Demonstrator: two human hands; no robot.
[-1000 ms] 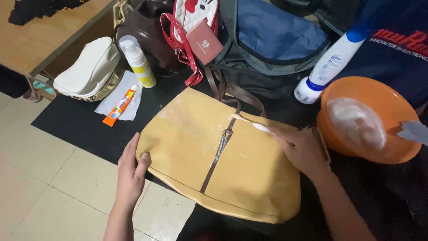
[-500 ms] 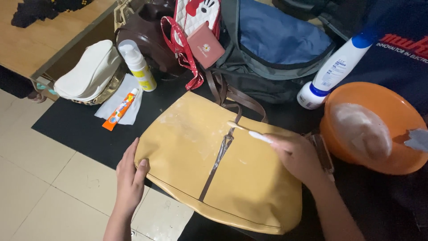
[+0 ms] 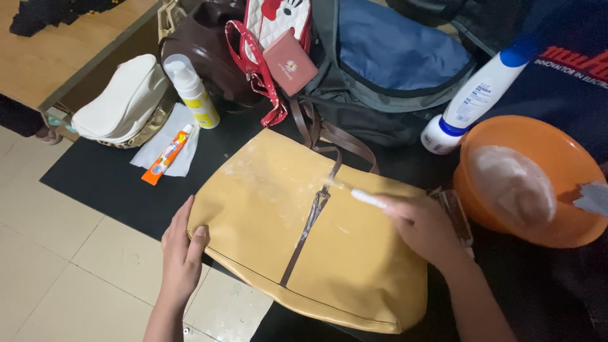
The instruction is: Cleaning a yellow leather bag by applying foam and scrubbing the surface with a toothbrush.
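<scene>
The yellow handbag (image 3: 304,234) was laid flat on the black mat (image 3: 107,183), steadied at its near-left edge by the left hand (image 3: 180,253) (fingers spread, gripping lightly), while a white brush (image 3: 364,197) was pinched in the closed right hand (image 3: 421,225), an orange bowl (image 3: 487,136) lying beside the bag

Smooth mustard leather-look bag (image 3: 304,234) mid-frame, faintly glossy, smeared with whitish residue up top, brown leather-look strip down its centre. Black matt mat (image 3: 107,183) underneath. Right edge: shiny orange plastic bowl (image 3: 538,142). Upper right, glossy white plastic bottle (image 3: 472,104). Upper left, bare wood tabletop (image 3: 44,50); pale glossy floor tiles (image 3: 57,266) lower left.
</scene>
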